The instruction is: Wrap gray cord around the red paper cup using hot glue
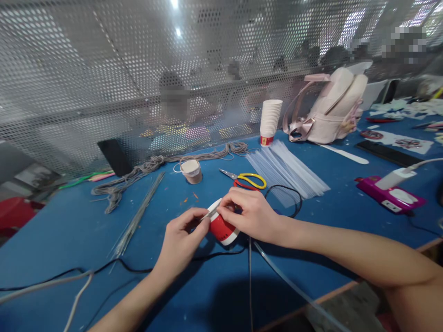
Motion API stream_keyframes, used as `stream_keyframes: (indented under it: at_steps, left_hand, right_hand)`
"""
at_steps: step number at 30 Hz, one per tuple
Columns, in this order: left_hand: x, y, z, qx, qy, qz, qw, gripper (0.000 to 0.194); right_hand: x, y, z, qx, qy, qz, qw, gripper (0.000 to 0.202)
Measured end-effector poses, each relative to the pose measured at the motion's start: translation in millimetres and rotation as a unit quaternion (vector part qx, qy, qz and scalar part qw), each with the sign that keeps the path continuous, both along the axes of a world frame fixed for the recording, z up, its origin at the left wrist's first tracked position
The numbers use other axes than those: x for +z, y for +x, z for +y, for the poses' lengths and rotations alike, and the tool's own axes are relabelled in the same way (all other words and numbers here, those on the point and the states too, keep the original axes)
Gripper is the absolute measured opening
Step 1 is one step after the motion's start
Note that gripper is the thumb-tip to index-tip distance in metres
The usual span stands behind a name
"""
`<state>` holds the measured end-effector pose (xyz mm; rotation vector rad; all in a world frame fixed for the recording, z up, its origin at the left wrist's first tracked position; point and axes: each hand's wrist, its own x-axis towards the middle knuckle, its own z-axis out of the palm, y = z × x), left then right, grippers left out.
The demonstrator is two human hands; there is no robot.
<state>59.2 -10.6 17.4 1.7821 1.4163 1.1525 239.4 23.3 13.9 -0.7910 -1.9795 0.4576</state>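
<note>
A red and white paper cup (221,227) lies tilted between my two hands over the blue table. My left hand (185,230) pinches a thin grey cord (209,214) against the cup's rim. At the other side, my right hand (247,212) is closed on the cup by its rim, thumb and forefinger pressed close to the cord; its other fingers are partly hidden. Below the right hand, a thin cord and a clear strip (294,283) trail toward the table's front edge. Just beyond it lie scissors (247,179) with yellow and red handles.
A small cord-wrapped cup (192,171) stands behind my hands. Around it are grey cord bundles (152,163), thin wires (138,214), a phone (115,157), stacked paper cups (271,120) and clear strips (289,168). To the right are a backpack (332,106) and a purple power strip (389,196).
</note>
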Motion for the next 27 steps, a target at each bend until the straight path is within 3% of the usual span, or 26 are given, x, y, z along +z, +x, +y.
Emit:
stream_keyframes:
  at_steps: [27]
  left_hand:
    - [0.0, 0.5, -0.4, 0.027, -0.007, -0.015, 0.999, 0.016]
  right_hand:
    - [1.0, -0.7, -3.6, -0.005, 0.005, -0.007, 1.000, 0.010]
